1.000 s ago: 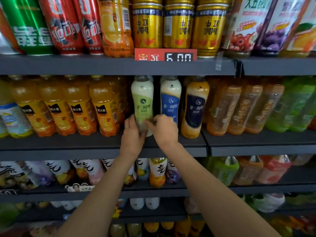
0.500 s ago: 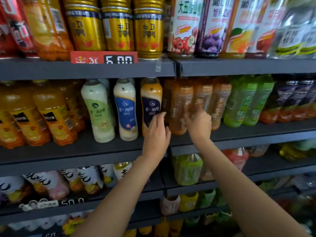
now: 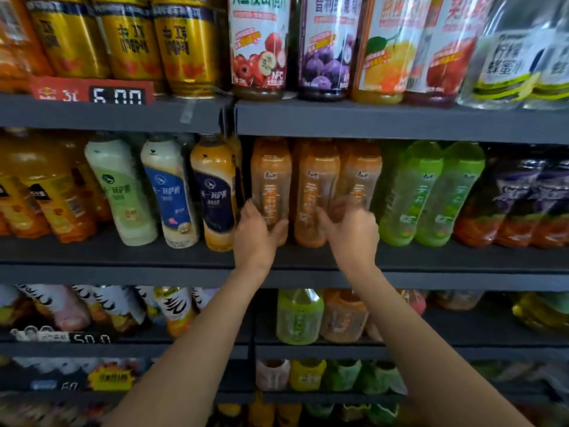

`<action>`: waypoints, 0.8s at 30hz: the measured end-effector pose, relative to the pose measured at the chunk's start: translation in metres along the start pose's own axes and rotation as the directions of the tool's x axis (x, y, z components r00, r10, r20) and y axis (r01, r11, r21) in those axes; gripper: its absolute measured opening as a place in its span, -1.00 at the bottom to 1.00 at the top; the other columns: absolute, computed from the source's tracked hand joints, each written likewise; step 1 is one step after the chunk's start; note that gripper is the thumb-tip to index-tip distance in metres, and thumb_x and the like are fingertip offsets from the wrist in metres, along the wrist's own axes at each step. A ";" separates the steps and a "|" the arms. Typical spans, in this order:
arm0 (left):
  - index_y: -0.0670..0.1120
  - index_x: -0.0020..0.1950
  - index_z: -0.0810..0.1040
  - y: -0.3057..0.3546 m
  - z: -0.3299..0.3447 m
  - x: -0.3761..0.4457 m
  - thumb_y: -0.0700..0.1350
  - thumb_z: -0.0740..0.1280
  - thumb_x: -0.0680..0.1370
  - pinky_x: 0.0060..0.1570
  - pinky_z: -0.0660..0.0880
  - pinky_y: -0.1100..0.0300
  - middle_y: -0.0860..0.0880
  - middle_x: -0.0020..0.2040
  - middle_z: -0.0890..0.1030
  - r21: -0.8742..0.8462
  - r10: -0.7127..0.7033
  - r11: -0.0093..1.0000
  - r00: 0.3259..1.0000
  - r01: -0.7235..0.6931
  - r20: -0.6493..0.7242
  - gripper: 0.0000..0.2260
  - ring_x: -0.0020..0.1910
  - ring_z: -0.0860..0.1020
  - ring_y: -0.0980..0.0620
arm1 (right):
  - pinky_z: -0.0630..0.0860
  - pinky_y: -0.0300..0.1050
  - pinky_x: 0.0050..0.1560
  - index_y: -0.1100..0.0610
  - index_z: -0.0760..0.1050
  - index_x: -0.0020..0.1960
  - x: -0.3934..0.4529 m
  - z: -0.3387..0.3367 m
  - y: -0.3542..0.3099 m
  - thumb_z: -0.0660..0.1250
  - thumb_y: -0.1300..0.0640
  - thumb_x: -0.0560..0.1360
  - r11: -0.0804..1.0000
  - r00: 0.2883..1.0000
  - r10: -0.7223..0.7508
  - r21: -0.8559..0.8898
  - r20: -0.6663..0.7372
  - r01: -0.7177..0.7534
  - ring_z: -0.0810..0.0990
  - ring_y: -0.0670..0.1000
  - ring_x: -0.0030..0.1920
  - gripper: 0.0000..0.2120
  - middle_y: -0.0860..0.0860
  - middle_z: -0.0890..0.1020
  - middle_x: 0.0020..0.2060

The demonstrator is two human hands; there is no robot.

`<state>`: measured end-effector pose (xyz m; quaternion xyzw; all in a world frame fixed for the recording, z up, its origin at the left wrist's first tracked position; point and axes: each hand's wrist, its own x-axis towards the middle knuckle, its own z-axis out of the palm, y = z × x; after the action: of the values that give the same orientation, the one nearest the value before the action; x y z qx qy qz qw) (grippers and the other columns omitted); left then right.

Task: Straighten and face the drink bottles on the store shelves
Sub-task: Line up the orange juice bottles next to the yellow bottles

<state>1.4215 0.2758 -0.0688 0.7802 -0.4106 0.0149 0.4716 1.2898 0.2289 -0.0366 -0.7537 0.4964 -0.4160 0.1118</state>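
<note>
Gripping the lower part of the leftmost orange tea bottle (image 3: pixel 271 186), the left hand (image 3: pixel 255 238) has thumb and fingers curled round it on the middle shelf (image 3: pixel 431 260); the right hand (image 3: pixel 351 232), blurred, reaches at the two orange bottles beside it (image 3: pixel 317 192), and whether it grips one I cannot tell. Outward to the left, three milk tea bottles (image 3: pixel 169 192) stand with labels forward and look done, while the green bottles (image 3: pixel 431 192) and purple-labelled ones (image 3: pixel 529 198) to the right lean and seemingly remain, as do the lower shelves
</note>
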 end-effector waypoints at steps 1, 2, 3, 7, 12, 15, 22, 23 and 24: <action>-0.22 0.40 0.25 0.000 -0.001 0.000 -0.01 0.39 0.49 0.17 0.39 0.05 -0.18 0.31 0.43 0.005 0.000 1.000 1.000 -0.001 0.007 -0.40 0.27 0.43 -0.14 | 0.57 0.07 -0.14 0.17 0.44 0.13 -0.001 0.001 0.002 0.30 -0.17 0.50 0.996 0.999 -0.009 -0.092 0.044 0.013 0.63 0.16 -0.08 -0.57 0.11 0.64 -0.09; -0.21 0.40 0.25 0.001 -0.002 0.000 -0.01 0.39 0.49 0.16 0.39 0.06 -0.18 0.31 0.43 0.005 0.003 1.000 1.000 -0.003 0.011 -0.41 0.27 0.43 -0.13 | 0.56 0.05 -0.12 0.18 0.39 0.18 0.000 0.003 0.001 0.29 -0.19 0.49 0.986 0.995 -0.017 -0.164 0.099 0.033 0.63 0.17 -0.04 -0.52 0.13 0.63 -0.05; -0.21 0.39 0.25 0.001 -0.002 0.000 -0.01 0.39 0.49 0.16 0.40 0.06 -0.18 0.30 0.44 0.007 0.003 1.000 1.000 -0.003 0.013 -0.42 0.27 0.44 -0.13 | 0.53 0.02 -0.09 0.19 0.34 0.21 0.001 0.006 -0.002 0.29 -0.19 0.49 0.979 0.989 -0.005 -0.199 0.148 0.035 0.62 0.17 0.00 -0.49 0.13 0.62 -0.01; -0.22 0.37 0.28 0.002 -0.001 0.000 -0.01 0.41 0.48 0.12 0.44 0.04 -0.19 0.26 0.46 0.058 -0.007 0.998 1.000 0.008 -0.014 -0.43 0.22 0.47 -0.15 | 0.51 -0.01 -0.01 0.20 0.34 0.17 0.008 0.018 -0.012 0.36 -0.16 0.45 0.991 0.969 0.091 -0.112 0.229 -0.066 0.59 0.15 0.09 -0.48 0.14 0.59 0.07; -0.23 0.39 0.25 -0.001 -0.005 0.001 -0.03 0.39 0.49 0.10 0.43 0.04 -0.19 0.28 0.45 0.068 -0.023 0.997 0.999 0.025 -0.028 -0.42 0.23 0.47 -0.16 | 0.53 -0.01 -0.02 0.21 0.38 0.13 0.006 0.027 -0.012 0.39 -0.14 0.43 0.999 0.966 0.052 -0.029 0.253 -0.046 0.60 0.16 0.06 -0.51 0.15 0.60 0.05; -0.22 0.37 0.27 -0.003 -0.007 0.002 -0.02 0.40 0.49 0.10 0.43 0.04 -0.17 0.27 0.46 0.071 -0.010 0.997 1.000 0.011 -0.007 -0.43 0.23 0.47 -0.15 | 0.55 0.00 -0.01 0.20 0.38 0.17 0.005 0.026 -0.011 0.40 -0.12 0.44 0.997 0.965 0.061 0.022 0.257 -0.069 0.61 0.14 0.06 -0.51 0.13 0.60 0.06; -0.27 0.33 0.34 0.013 -0.001 -0.026 -0.09 0.44 0.43 0.13 0.43 0.00 -0.27 0.22 0.42 0.175 0.145 0.979 0.955 -0.101 -0.260 -0.44 0.17 0.45 -0.21 | 0.47 0.09 -0.04 0.26 0.27 0.30 0.014 -0.017 0.025 0.42 -0.08 0.43 0.987 0.986 0.158 0.049 -0.054 -0.156 0.51 0.22 0.13 -0.37 0.18 0.41 0.22; -0.25 0.28 0.39 0.019 0.004 -0.032 -0.10 0.44 0.41 0.11 0.45 0.00 -0.26 0.19 0.45 0.209 0.217 0.965 0.931 -0.159 -0.294 -0.49 0.15 0.47 -0.20 | 0.46 0.11 0.00 0.27 0.24 0.33 0.018 -0.016 0.030 0.43 -0.10 0.42 0.981 0.980 0.194 -0.007 0.035 -0.193 0.49 0.24 0.17 -0.31 0.19 0.40 0.25; -0.24 0.25 0.42 0.023 0.009 -0.035 -0.11 0.45 0.40 0.09 0.46 0.02 -0.24 0.17 0.47 0.232 0.277 0.949 0.919 -0.215 -0.281 -0.52 0.14 0.49 -0.18 | 0.46 0.12 0.04 0.27 0.23 0.33 0.021 -0.013 0.033 0.44 -0.11 0.40 0.975 0.967 0.220 -0.049 0.125 -0.215 0.49 0.24 0.19 -0.29 0.21 0.43 0.24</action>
<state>1.3794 0.2857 -0.0715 0.7528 -0.4229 0.2371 0.4452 1.2616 0.1983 -0.0364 -0.7220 0.5749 -0.3425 0.1756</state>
